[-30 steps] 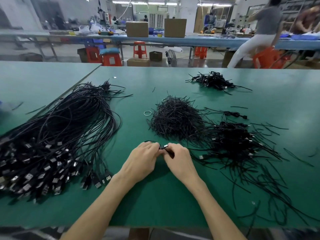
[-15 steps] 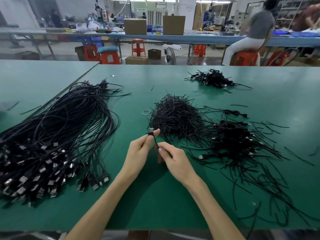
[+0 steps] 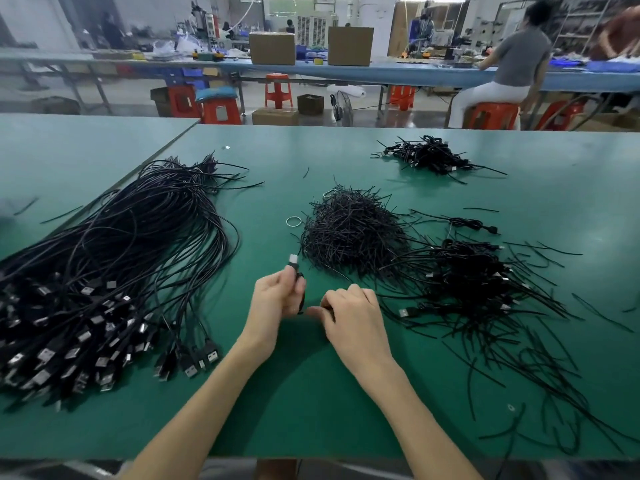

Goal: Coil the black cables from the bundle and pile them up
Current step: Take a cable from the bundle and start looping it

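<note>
A thick bundle of black cables [image 3: 114, 265] sprawls across the left of the green table [image 3: 311, 393], its silver USB plugs fanned toward the near edge. To the right lies a loose pile of coiled cables [image 3: 478, 282], stray black ties trailing from it, and a smaller pile [image 3: 426, 155] sits well apart at the far side. Between bundle and pile, above the table, the left hand [image 3: 277, 299] pinches a short black cable [image 3: 300, 299], plug pointing up. The right hand [image 3: 353, 313], fingers curled, pinches the cable's lower end, though that spot is blurred.

A second green table [image 3: 69, 147] adjoins on the left. Beyond is a workshop with a long blue bench [image 3: 415, 69], two cardboard boxes [image 3: 272, 48] and red stools [image 3: 278, 90], one seating a person [image 3: 516, 64].

A heap of black twist ties [image 3: 353, 233] rises just behind the hands, and a small ring [image 3: 293, 221] lies beside it.
</note>
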